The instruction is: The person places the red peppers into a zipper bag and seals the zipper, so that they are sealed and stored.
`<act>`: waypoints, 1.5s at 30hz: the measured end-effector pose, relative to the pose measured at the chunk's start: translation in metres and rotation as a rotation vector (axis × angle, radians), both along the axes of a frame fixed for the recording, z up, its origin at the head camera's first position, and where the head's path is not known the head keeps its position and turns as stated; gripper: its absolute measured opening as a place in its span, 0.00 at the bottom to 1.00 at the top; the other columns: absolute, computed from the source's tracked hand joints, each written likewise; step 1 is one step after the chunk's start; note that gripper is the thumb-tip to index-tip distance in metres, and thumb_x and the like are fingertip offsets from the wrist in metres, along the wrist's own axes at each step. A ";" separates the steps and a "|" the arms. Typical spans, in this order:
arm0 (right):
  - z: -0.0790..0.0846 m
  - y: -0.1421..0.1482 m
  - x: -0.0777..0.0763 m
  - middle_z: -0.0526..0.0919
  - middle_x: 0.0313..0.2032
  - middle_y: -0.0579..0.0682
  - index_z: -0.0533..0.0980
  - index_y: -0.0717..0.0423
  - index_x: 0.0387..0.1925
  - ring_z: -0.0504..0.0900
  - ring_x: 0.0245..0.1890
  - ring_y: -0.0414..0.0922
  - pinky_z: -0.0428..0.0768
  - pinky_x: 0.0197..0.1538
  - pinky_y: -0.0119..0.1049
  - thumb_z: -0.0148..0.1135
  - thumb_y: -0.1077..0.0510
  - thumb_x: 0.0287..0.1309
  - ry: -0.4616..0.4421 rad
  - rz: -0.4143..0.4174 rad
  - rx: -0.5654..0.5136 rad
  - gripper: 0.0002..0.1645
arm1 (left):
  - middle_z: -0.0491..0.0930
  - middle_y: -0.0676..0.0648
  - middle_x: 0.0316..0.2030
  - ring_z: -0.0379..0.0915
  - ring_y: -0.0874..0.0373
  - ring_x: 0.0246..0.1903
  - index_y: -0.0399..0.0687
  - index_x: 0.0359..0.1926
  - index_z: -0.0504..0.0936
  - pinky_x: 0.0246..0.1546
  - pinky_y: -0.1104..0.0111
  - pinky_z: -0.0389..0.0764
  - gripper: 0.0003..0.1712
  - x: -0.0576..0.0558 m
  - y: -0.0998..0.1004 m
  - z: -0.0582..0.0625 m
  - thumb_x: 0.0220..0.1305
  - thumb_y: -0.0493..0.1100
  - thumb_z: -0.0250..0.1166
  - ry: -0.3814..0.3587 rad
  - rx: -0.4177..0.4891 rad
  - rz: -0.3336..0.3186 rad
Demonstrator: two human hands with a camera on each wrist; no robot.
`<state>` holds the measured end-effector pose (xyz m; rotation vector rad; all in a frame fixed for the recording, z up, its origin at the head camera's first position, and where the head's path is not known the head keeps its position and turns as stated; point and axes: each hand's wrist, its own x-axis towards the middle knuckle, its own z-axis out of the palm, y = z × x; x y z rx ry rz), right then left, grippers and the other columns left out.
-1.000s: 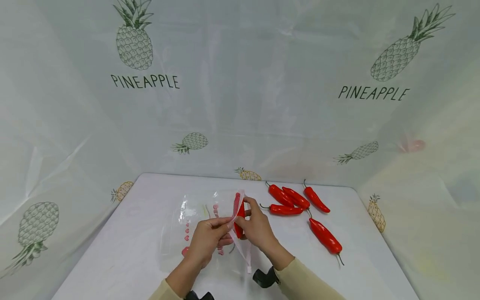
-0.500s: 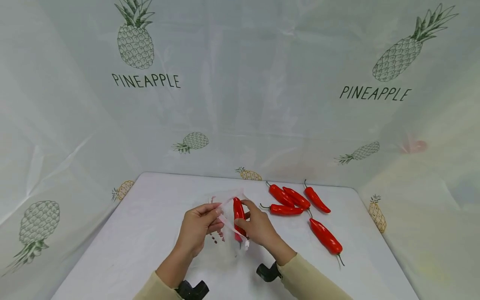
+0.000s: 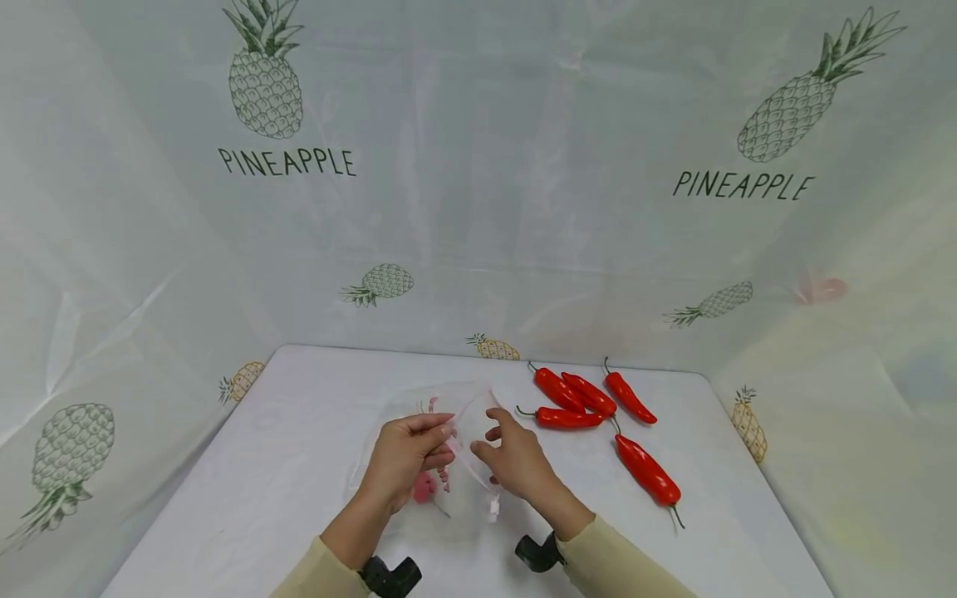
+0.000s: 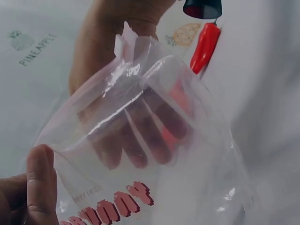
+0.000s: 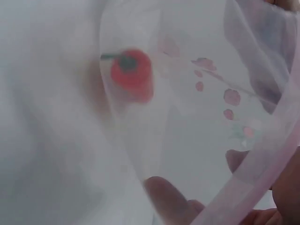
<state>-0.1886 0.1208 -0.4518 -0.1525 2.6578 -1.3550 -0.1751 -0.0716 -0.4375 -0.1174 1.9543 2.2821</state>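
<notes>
The left hand (image 3: 407, 461) pinched the clear zip bag (image 4: 197, 176), while the right hand (image 3: 517, 458), fingers spread and empty at its mouth, was nearer the closest loose red chili (image 3: 570, 419), lying crosswise on the desk (image 3: 239, 482) just rightward, stem toward that hand.

Peppers (image 3: 647, 471) are red, the clear bag (image 4: 183, 173) pink-printed.

The left hand (image 3: 404, 453) hides part of the bagged pepper (image 3: 424, 487), blurred in the right wrist view; the head view's bottom edge cuts off sleeves (image 3: 620, 561) and table (image 3: 247, 498).
</notes>
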 end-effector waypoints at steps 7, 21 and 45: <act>-0.002 0.014 0.005 0.87 0.49 0.57 0.74 0.58 0.68 0.88 0.37 0.46 0.92 0.36 0.37 0.70 0.53 0.69 0.090 -0.028 -0.076 0.31 | 0.84 0.43 0.38 0.84 0.59 0.28 0.34 0.57 0.87 0.37 0.69 0.91 0.17 -0.005 0.001 -0.008 0.71 0.36 0.70 0.014 -0.075 -0.028; 0.001 0.053 0.013 0.88 0.44 0.48 0.82 0.54 0.60 0.87 0.41 0.43 0.91 0.38 0.31 0.70 0.56 0.69 0.228 -0.158 -0.100 0.20 | 0.87 0.45 0.42 0.85 0.63 0.29 0.32 0.59 0.85 0.37 0.71 0.90 0.20 -0.010 0.005 -0.020 0.70 0.39 0.72 0.022 -0.081 -0.122; -0.005 0.133 0.014 0.89 0.48 0.59 0.80 0.61 0.61 0.91 0.42 0.51 0.92 0.41 0.37 0.65 0.54 0.74 0.239 -0.334 0.036 0.21 | 0.84 0.32 0.55 0.88 0.57 0.37 0.33 0.63 0.83 0.42 0.71 0.90 0.22 -0.005 0.000 -0.014 0.71 0.37 0.70 0.097 -0.165 -0.202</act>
